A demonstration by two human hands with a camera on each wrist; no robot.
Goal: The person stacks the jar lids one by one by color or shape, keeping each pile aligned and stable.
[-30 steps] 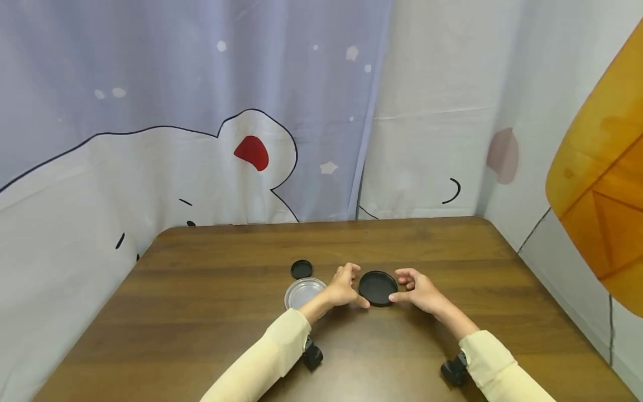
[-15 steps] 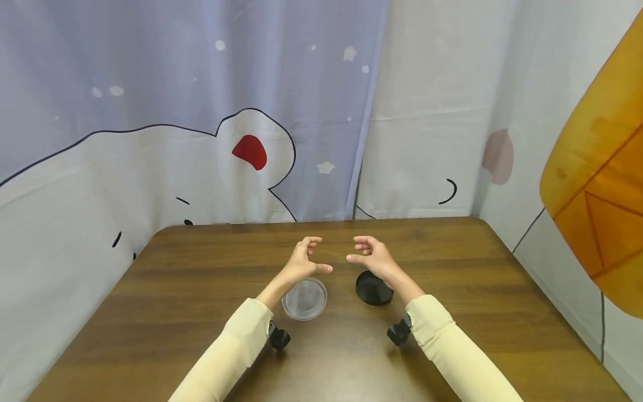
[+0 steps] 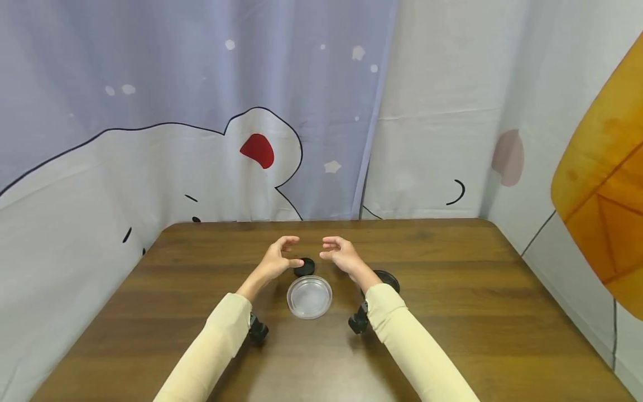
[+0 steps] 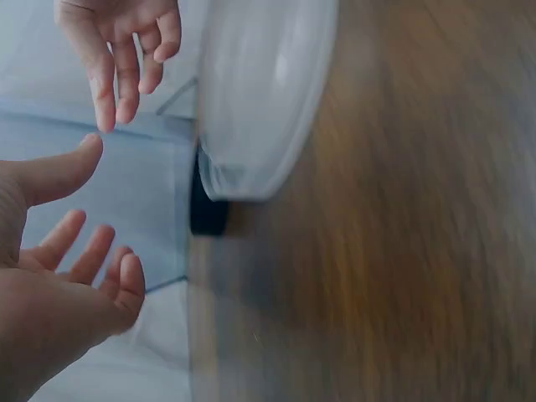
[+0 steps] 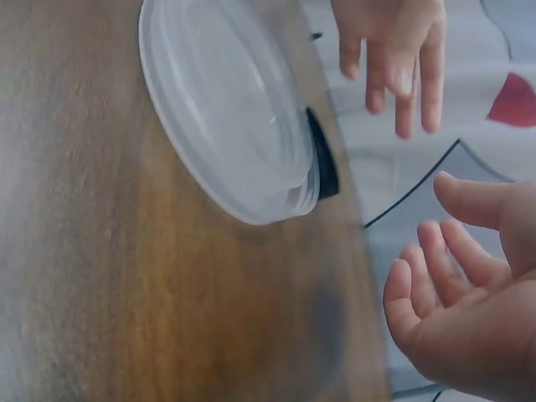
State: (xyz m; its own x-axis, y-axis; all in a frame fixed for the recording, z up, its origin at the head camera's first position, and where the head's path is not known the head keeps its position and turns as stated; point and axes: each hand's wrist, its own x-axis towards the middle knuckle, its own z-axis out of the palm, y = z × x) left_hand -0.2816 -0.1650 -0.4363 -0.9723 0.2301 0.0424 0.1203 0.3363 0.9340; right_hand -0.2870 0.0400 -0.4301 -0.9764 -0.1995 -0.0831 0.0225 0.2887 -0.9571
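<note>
A small round black lid (image 3: pixel 305 269) lies on the table, just behind a clear, shallow, round plastic dish (image 3: pixel 309 298). My left hand (image 3: pixel 273 261) is to the left of the small lid, its thumb tip overlapping the lid's edge in the head view; whether they touch I cannot tell. On the other side, my right hand (image 3: pixel 344 258) is apart from the lid. Both hands face each other with fingers relaxed and nothing held, as the left hand (image 4: pixel 71 276) shows in the left wrist view. A larger round black lid (image 3: pixel 389 280) is partly hidden behind my right wrist.
The brown wooden table (image 3: pixel 452 312) extends around these things on every side. Behind it hangs a printed curtain (image 3: pixel 331 111), which continues along the right and left. A small black camera is strapped under each wrist.
Both hands have moved left and away from me, from around the larger black lid to either side of the small one. The lids and the clear dish appear to stay in place.
</note>
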